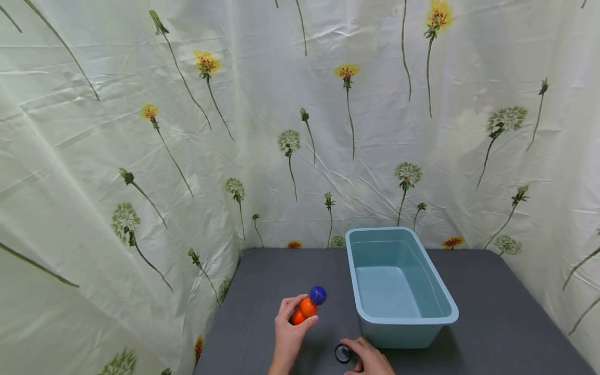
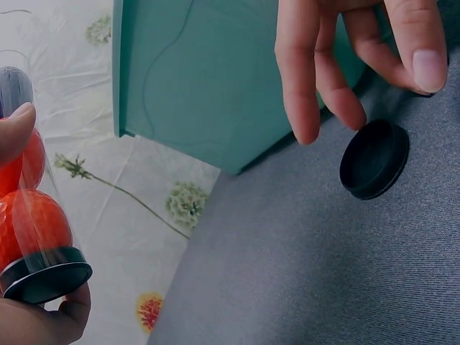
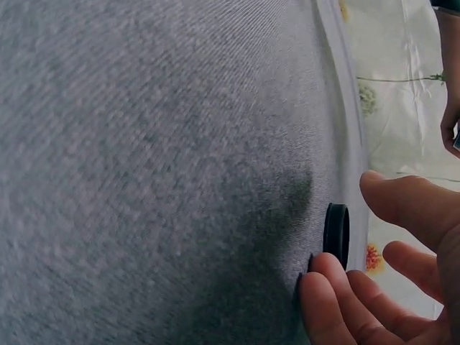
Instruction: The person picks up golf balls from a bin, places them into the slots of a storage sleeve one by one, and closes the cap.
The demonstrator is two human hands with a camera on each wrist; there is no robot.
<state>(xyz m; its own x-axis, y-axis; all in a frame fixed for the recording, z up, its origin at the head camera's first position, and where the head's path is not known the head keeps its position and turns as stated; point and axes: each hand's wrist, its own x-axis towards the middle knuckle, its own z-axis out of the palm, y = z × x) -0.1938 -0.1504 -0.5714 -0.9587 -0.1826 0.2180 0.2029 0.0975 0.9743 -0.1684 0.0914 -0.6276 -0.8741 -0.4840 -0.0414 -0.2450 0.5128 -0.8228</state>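
My left hand (image 1: 287, 330) grips a clear tube (image 2: 44, 251) with orange and blue balls inside. Two orange balls (image 1: 308, 307) and a blue ball (image 1: 317, 295) show in it, the blue one at the far end. A black end cap (image 2: 47, 277) closes the tube's near end in the left wrist view. Low on the table, a loose round black cap (image 1: 343, 354) lies with its hollow side up. Just right of it is my right hand (image 1: 367, 359), fingers loosely bent. In the right wrist view its fingertips (image 3: 327, 269) are right at the cap's rim, thumb held apart.
A light blue plastic tub (image 1: 396, 320) with nothing in it stands on the dark grey table (image 1: 276, 271), beyond my right hand. A pale curtain (image 1: 290, 104) printed with dandelions hangs behind and beside the table.
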